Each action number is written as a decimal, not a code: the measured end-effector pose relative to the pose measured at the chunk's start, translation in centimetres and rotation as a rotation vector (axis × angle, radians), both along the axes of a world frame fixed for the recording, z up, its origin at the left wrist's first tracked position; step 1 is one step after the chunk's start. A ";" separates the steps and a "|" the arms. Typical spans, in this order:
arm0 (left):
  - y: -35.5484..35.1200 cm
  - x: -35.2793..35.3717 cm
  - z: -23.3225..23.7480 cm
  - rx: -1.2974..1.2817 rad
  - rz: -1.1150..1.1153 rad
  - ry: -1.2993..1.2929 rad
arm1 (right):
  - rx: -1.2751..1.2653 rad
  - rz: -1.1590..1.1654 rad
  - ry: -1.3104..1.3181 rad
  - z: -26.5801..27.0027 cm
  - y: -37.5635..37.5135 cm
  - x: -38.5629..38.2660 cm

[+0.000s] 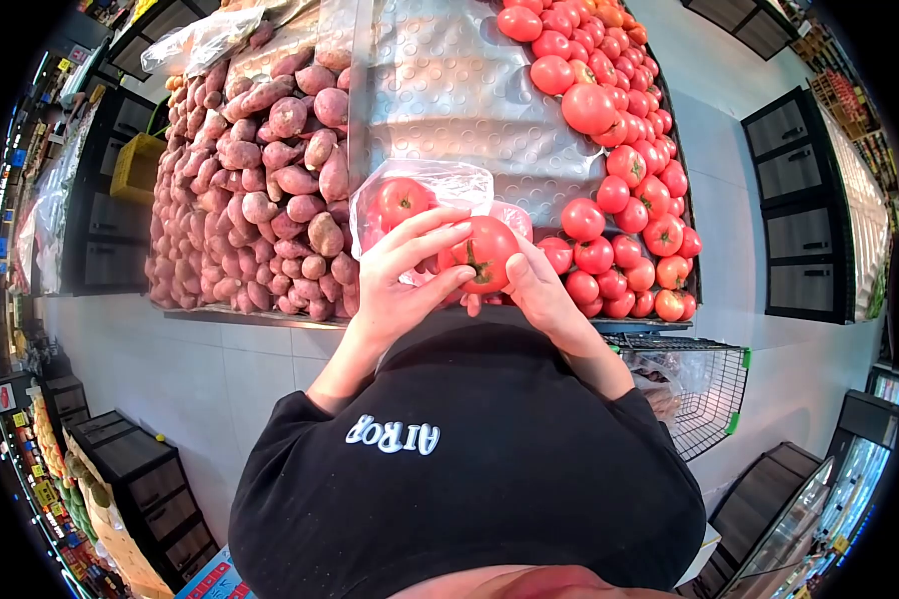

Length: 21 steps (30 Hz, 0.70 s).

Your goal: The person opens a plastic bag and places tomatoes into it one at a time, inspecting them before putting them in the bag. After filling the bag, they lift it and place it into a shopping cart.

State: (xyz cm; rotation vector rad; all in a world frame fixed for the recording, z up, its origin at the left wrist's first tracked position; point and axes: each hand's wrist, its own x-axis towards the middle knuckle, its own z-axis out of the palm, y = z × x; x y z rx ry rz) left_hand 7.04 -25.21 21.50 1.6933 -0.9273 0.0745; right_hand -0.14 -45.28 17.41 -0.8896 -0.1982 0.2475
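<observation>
Close in front of my body, a red tomato (491, 252) with its green stem end facing me is held between both hands. My left hand (402, 268) curls around its left side, with fingers over the top and thumb near the stem. On the opposite side, my right hand (547, 295) grips it with fingers mostly hidden behind. Just beyond my hands lies a clear plastic bag (459, 180) with a tomato (403, 200) showing inside. The rest of the bag's contents is partly covered by my hands.
Sweet potatoes (260, 180) fill the left of the display, past a metal divider (359, 80). Piled tomatoes (624, 200) line the right, beside a silvery padded liner (449, 100). A wire shopping cart (709, 389) stands at my right. Dark cabinets (794, 200) are farther off.
</observation>
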 end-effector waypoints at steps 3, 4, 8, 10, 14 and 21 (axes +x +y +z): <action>-0.2 0.1 -0.1 -0.013 -0.009 -0.028 | -0.135 -0.154 -0.077 0.1 0.2 0.1; -0.2 0.1 -0.1 -0.021 -0.001 -0.035 | -0.208 -0.242 -0.111 0.2 0.4 0.1; -0.5 -0.2 -0.3 -0.032 0.022 -0.024 | -0.307 -0.395 -0.195 0.7 0.6 0.1; -0.5 -0.4 -0.4 -0.026 0.029 0.001 | -0.544 -0.581 -0.304 0.4 0.9 0.1; -0.5 -0.6 -1.2 0.025 0.039 0.105 | -0.758 -0.811 -0.466 -0.5 0.6 0.5; -0.3 -1.0 -0.4 0.177 0.063 -0.036 | -1.018 -0.779 -0.562 0.7 -0.2 0.6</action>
